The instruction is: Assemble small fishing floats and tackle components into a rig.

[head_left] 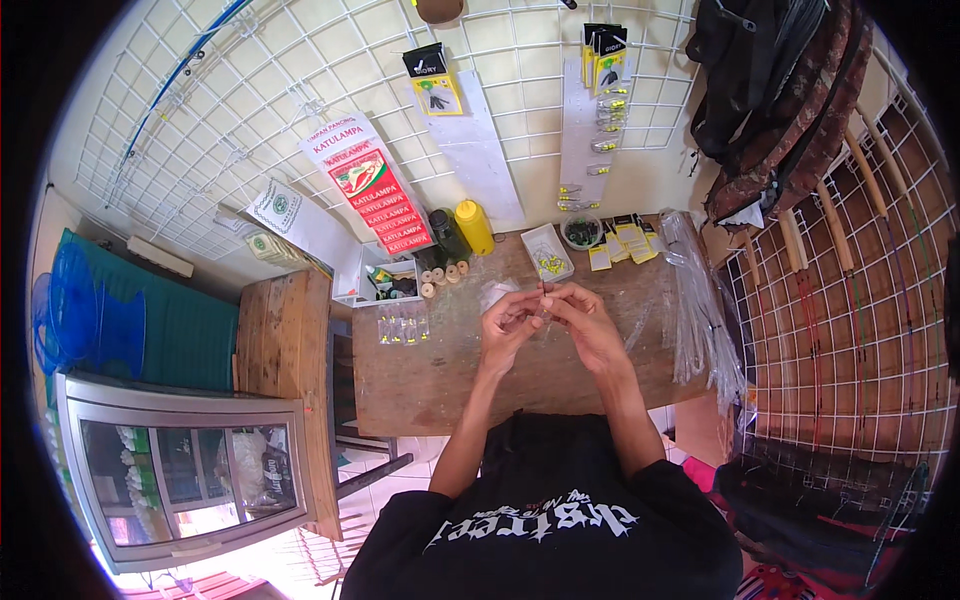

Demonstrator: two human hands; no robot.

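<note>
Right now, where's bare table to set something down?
Free: the near half of the wooden table, between the small packets and its front edge. Crowded: the back edge by the yellow bottle and white tray; clear bags cover the right.

On your counter, a yellow bottle stands far, beside a dark bottle; a white tray sits right of them, and clear bags lie far right.

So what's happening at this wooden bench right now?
A person in a black shirt holds both hands together above a wooden table. The left hand and right hand pinch a small clear item between the fingertips; what it is cannot be made out. Behind sit a white tray of small yellow pieces, a yellow bottle and clear plastic bags.
</note>
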